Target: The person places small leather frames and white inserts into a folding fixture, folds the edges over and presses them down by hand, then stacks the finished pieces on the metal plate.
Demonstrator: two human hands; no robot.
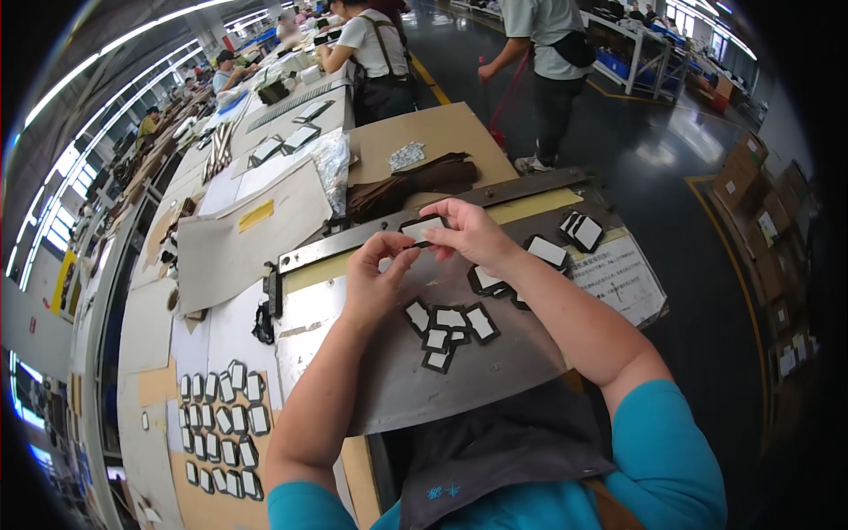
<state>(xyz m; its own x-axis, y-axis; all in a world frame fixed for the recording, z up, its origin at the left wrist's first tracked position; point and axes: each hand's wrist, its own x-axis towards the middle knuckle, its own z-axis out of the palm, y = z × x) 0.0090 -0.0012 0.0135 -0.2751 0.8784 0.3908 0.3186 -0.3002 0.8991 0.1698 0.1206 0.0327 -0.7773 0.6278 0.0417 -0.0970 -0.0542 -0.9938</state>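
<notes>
Between both hands, above the metal plate (331, 380), is a small dark-edged piece with a white panel (422, 230). My right hand (464, 231) is closed on its right side, thumb over the white face. My left hand (385, 265) pinches the piece's lower left edge with thumb and forefinger. Below the hands lies a loose cluster of similar black-and-white pieces (449, 318). More such pieces (546, 251) lie beyond my right forearm, some overlapping. That forearm partly covers a few of them.
Rows of black-and-white pieces (221, 420) cover the left table. A metal bar (353, 245) crosses the plate's far edge, with dark brown material (411, 187) behind it. A printed sheet (618, 278) lies at right. Co-workers (375, 53) are farther along; one person (552, 71) stands in the aisle.
</notes>
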